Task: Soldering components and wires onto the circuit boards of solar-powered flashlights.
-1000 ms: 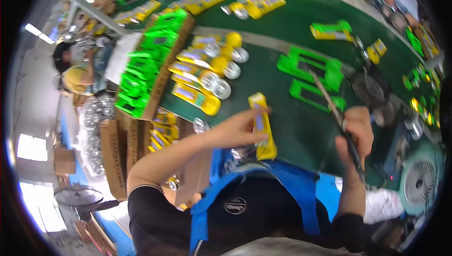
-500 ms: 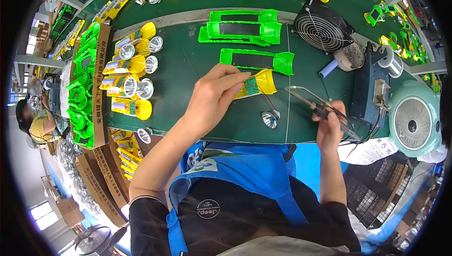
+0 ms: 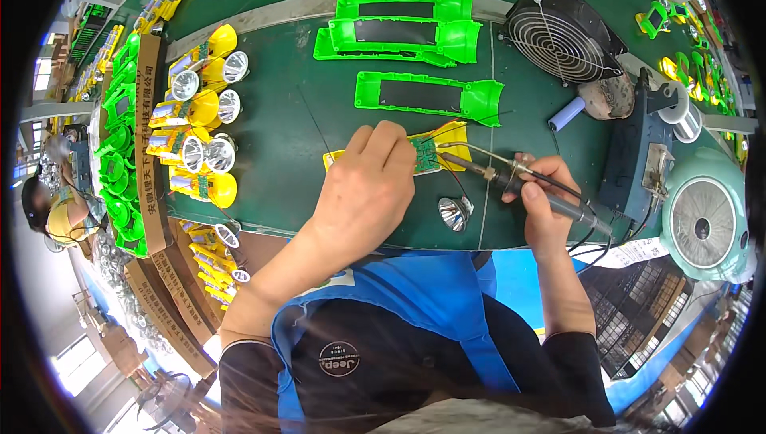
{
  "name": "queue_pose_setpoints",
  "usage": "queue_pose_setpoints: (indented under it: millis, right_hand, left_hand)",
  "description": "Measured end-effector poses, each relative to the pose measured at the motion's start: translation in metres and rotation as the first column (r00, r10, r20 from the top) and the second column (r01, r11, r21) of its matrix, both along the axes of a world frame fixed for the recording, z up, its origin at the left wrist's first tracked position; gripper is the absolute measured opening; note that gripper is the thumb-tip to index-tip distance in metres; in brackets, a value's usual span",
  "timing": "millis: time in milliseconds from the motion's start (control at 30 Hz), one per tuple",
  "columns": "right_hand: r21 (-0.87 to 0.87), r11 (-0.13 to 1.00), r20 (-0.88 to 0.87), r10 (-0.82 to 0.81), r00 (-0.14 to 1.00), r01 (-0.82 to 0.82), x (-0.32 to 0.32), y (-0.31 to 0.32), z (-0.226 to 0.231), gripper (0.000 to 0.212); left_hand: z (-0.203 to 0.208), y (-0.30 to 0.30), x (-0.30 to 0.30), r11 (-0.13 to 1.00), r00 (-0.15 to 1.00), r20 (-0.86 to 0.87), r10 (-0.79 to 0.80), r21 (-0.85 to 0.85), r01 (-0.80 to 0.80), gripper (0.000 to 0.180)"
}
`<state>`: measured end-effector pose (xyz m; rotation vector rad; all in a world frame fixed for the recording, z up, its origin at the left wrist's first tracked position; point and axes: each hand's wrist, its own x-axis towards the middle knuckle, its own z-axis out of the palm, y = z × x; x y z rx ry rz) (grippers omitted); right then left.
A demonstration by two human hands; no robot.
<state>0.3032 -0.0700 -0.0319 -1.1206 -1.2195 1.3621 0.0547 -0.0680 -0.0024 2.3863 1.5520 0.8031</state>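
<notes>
My right hand [image 3: 546, 203] is closed round a soldering iron [image 3: 568, 209] with a thin curved metal tube alongside it. Tip and tube reach the right part of a small green circuit board [image 3: 427, 155], which sits in a yellow lamp housing [image 3: 454, 137]. Bent over the housing's left part, my left hand [image 3: 363, 195] grips it against the bench; its fingertips are mostly hidden behind the knuckles. From the board a dark and red wire runs down to a silver reflector [image 3: 455, 214] lying on the bench. A green lamp shell [image 3: 479, 102] lies just beyond.
More green shells [image 3: 459, 39] are stacked at the back. Yellow lamp assemblies [image 3: 215, 107] line the left, beside a carton [image 3: 152, 139] of green parts. At the right stand a black fan [image 3: 558, 39], a blue cell [image 3: 567, 113], a soldering station [image 3: 634, 159], a solder spool [image 3: 682, 119] and a pale green fan [image 3: 702, 218].
My right hand has brought the soldering iron left and up to the circuit board. My left hand has turned over, from pinching near the board to bending down over the housing's left part.
</notes>
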Motion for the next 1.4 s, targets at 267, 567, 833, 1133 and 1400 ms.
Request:
queue_pose_setpoints:
  millis: [267,567,833,1133,1400]
  right_hand:
    - [0.041,0.997,0.092,0.063,0.994,-0.067,-0.002,0.003,0.002,0.021]
    - [0.089,0.99,0.15,0.094,0.984,-0.108,0.001,0.005,-0.002,0.02]
    - [0.148,0.98,0.239,0.091,0.967,-0.129,-0.001,0.007,0.002,0.02]
    - [0.151,0.985,0.156,0.058,0.986,-0.082,0.0,0.005,-0.003,0.034]
    - [0.044,0.998,0.123,0.038,0.992,-0.044,-0.004,0.001,0.002,0.031]
  left_hand:
    - [0.014,0.005,0.004,0.976,0.996,-0.083,0.033,-0.21,-0.05,0.017]
    - [0.012,0.006,0.005,0.978,0.999,-0.026,0.042,-0.201,-0.046,0.015]
    - [0.014,0.007,0.002,0.978,0.999,-0.03,0.023,-0.208,-0.029,0.016]
    - [0.013,0.008,0.004,0.977,0.999,-0.004,0.033,-0.212,-0.033,0.014]
    - [0.012,0.008,0.002,0.976,1.0,0.0,0.03,-0.217,-0.029,0.013]
